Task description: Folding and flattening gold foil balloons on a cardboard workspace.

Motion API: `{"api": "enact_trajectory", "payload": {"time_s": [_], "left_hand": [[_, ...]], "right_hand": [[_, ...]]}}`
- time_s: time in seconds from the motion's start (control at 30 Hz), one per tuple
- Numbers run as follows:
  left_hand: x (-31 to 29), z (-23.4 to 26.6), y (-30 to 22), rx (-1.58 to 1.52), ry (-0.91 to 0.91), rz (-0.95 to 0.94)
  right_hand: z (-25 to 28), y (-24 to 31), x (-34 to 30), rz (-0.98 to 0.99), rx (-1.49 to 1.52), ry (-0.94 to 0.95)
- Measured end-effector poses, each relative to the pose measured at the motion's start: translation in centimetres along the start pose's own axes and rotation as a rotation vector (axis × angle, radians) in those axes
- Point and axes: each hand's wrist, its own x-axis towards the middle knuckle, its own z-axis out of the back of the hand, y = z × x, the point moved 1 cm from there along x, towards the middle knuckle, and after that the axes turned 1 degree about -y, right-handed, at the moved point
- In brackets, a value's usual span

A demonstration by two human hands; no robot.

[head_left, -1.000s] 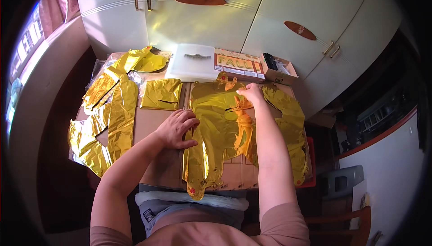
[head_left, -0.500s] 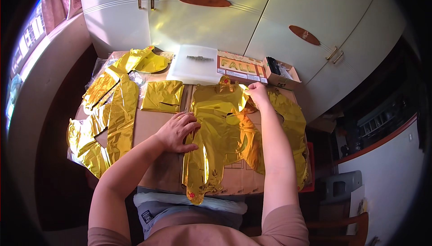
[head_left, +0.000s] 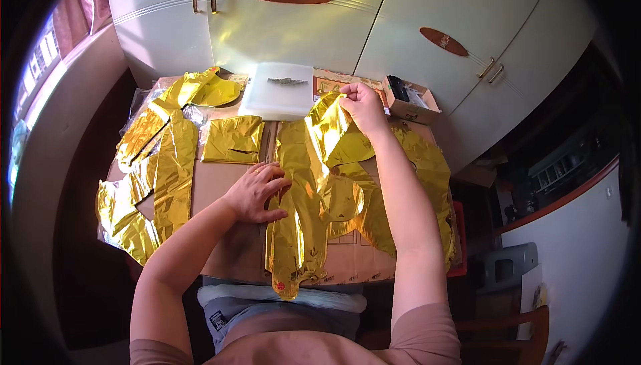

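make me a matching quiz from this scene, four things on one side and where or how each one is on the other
Things:
1. left hand
2. right hand
3. white tray
4. small box

Places or states:
A. at the table's far edge, by the cabinet doors
B. flat on the gold foil balloon, pressing it down
C. open, right of the raised hand
D. lifting a fold of foil at the far end

Pairs: 1-B, 2-D, 3-A, 4-C
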Motion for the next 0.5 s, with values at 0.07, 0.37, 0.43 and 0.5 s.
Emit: {"api": "enact_trajectory", "payload": {"time_s": [0.07, 0.37, 0.43, 0.5], "left_hand": [[-0.2, 0.0, 0.1, 0.01, 0.004, 0.002], [-0.1, 0.0, 0.1, 0.004, -0.004, -0.011], [0.1, 0.0, 0.1, 0.0, -0.004, -0.011], [0.1, 0.0, 0.1, -0.008, -0.006, -0.008]], "right_hand": [[-0.1, -0.7, 0.0, 0.0, -0.044, -0.03], [3.9, -7.8, -1.1, -0.342, -0.151, -0.218], [4.0, -8.3, -2.0, -0.376, 0.009, -0.18], [3.7, -8.3, -3.1, -0.393, 0.304, -0.089]]}}
